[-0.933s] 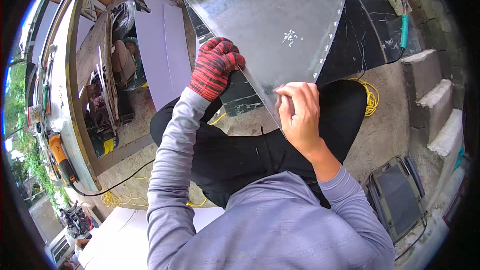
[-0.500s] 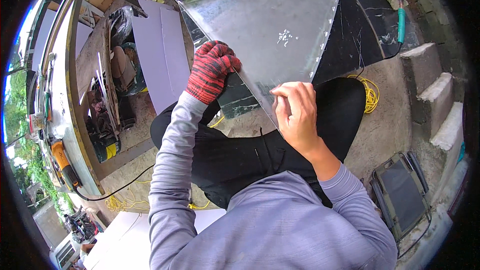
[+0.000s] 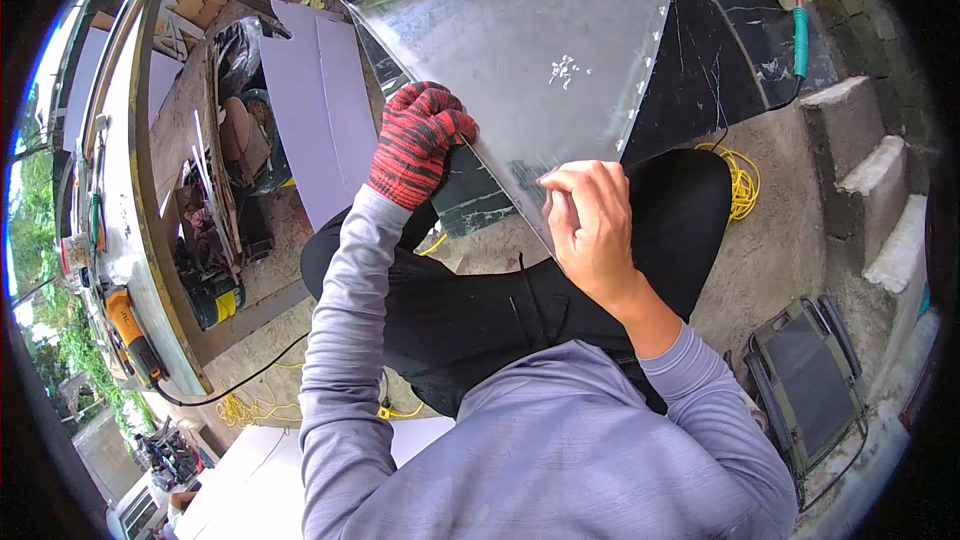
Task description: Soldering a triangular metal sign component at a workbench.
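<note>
My fingers (image 3: 572, 202) of the bare right hand (image 3: 592, 232) are curled close together and pinch the lower pointed corner of the fan-shaped metal sheet (image 3: 540, 50), thumb side hidden under the edge, while the fingers of my left hand (image 3: 418, 140), in a red and black knit glove, are closed around the sheet's long left edge a little higher up. To do this step well, I judge that I should keep the gloved grip firm on the sharp edge, let the bare fingertips work only on the flat face near the corner and not slide along the cut rim, and hold the sheet steady against my knee so it does not flex. The sheet rises from both hands and spreads away from me, its wide curved end farthest off, its narrow tip lying right between the two hands and just above my black trousers (image 3: 500, 310). Beyond it lies a dark stone slab (image 3: 700, 60) on the ground. To my left white boards (image 3: 325, 110) lean near a cluttered tabletop (image 3: 135, 240) with an orange power tool (image 3: 128, 325); a yellow cord (image 3: 740, 180) lies to the right by concrete steps (image 3: 860, 140).
</note>
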Tool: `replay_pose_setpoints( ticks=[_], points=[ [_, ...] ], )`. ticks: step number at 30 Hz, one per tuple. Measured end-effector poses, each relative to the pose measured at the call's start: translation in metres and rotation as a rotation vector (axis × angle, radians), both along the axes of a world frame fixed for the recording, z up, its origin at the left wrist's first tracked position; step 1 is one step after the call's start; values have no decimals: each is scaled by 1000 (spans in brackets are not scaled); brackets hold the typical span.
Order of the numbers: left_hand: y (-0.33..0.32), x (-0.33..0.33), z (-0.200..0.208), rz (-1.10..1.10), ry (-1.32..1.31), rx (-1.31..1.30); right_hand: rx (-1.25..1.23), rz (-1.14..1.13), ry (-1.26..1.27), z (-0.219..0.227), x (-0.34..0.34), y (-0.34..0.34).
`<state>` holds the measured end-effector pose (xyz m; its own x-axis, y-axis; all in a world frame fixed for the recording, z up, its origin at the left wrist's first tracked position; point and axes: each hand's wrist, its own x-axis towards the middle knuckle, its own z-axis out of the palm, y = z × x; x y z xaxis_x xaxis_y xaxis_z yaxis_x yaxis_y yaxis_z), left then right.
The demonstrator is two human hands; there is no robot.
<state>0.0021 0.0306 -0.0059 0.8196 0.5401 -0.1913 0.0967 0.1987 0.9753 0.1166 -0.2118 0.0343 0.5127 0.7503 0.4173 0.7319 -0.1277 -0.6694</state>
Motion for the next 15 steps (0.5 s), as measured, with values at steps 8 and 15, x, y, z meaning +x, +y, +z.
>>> replay_pose_setpoints(
  ticks=[8,15],
  points=[
    [4,-1,-7,-127,-2,826,-20,16,-1,-1,0,-1],
    [5,-2,-13,-64,-2,273,-20,15,-5,-1,0,0]
  ],
)
